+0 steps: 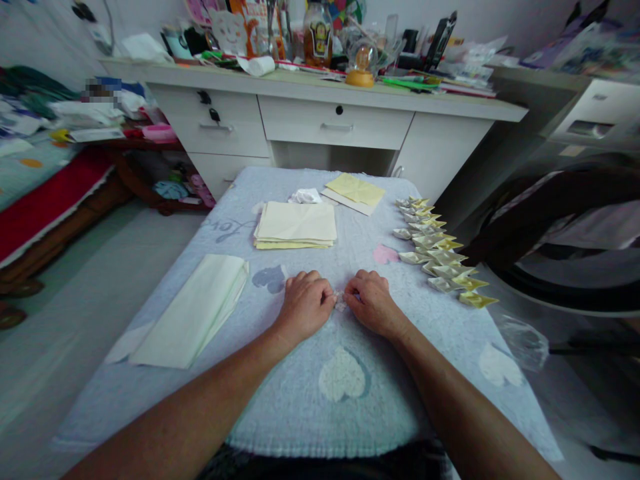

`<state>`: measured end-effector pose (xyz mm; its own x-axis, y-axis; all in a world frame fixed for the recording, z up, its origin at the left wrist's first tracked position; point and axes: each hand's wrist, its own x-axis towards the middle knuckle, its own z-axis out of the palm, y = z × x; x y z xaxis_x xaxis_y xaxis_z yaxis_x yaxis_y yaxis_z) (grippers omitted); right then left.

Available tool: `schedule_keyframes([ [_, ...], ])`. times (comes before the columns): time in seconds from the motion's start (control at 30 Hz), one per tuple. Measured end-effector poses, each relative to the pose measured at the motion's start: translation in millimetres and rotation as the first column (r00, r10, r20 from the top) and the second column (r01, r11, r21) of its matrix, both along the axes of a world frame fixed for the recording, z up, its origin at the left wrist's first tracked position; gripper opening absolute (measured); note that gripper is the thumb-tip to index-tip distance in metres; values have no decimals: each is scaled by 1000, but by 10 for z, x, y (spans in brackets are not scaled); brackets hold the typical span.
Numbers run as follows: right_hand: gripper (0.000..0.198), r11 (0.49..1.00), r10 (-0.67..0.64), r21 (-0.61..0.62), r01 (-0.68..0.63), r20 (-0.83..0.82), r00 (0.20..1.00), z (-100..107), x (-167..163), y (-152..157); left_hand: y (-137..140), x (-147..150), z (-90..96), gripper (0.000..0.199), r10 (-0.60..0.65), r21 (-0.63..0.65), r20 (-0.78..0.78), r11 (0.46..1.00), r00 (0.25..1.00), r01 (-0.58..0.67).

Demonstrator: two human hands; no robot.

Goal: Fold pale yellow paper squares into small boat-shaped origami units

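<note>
My left hand (307,300) and my right hand (373,298) are close together over the middle of the cloth-covered table, fingers curled in and thumbs against them. A small pale patch (340,301) shows between the fingertips; whether it is paper or the cloth's print I cannot make out. Beyond the hands lies a stack of cream and yellow paper sheets (296,223). Behind it sits a crumpled white paper (305,196), with yellow and white sheets (355,191) to its right. Folded paper boats (440,247), white and yellow, stand in rows along the right side.
A long folded pale paper bundle (195,313) lies on the left of the blue patterned tablecloth (270,413). A clear plastic bag (525,343) hangs by the right edge. Behind stands a white desk (340,120) crowded with a jar (318,33) and clutter. A washing machine (590,127) is at the right.
</note>
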<state>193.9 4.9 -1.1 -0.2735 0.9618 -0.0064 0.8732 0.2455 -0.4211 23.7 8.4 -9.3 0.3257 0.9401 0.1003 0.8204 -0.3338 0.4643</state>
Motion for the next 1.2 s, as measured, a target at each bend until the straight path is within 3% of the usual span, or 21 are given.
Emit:
schedule_keyframes([
  [0.7,14,998,-50,50,45,117,992,-80,-56,-11,-59,17,-58,6,51,37,-41,998,998,-50],
  [0.9,14,995,-43,93,41,18,999,-99,-40,-47,-18,12,-90,6,42,13,28,999,999,-42],
  [1.2,17,996,81,34,-79,-70,994,-21,51,-58,-16,-27,-40,5,-47,12,195,999,980,45],
])
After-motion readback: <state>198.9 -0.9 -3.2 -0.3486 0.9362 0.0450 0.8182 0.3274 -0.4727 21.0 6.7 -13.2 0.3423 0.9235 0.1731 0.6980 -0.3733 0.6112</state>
